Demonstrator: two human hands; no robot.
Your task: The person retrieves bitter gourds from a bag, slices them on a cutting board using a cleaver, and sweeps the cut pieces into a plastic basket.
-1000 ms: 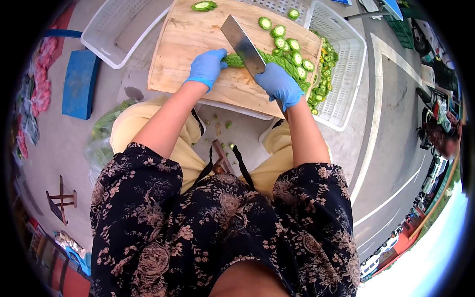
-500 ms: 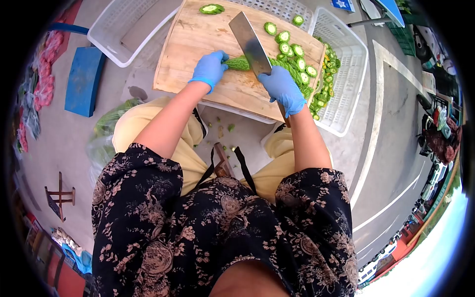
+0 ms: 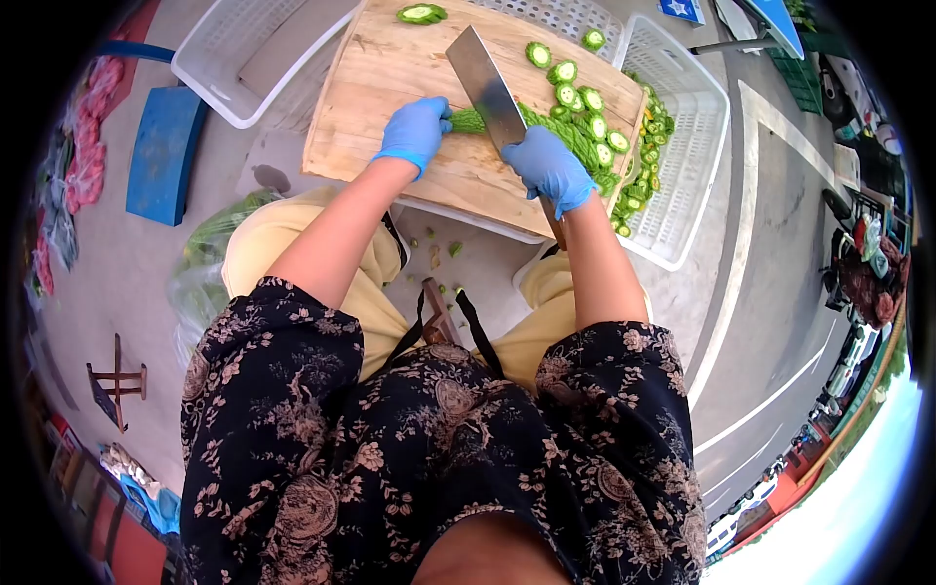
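My left hand (image 3: 413,134), in a blue glove, grips the left end of a green bitter melon (image 3: 469,121) on the wooden board (image 3: 380,73). The handle of a wide cleaver (image 3: 486,86) is in my gloved right hand (image 3: 550,164), and its blade stands across the melon. Cut round slices (image 3: 563,71) and more green melon pieces lie on the board right of the blade. One elongated slice (image 3: 422,14) rests near the board's far edge.
A white crate (image 3: 704,151) with many slices stands right of the board, another white crate (image 3: 210,83) at the left. A blue stool (image 3: 166,156), a plastic bag of greens (image 3: 207,255) and a small wooden stool (image 3: 119,382) are on the floor at left.
Compared with the earliest frame, the board and crates sit slightly further right in view. The cleaver's blade has shifted a little over the melon; both hands keep their holds.
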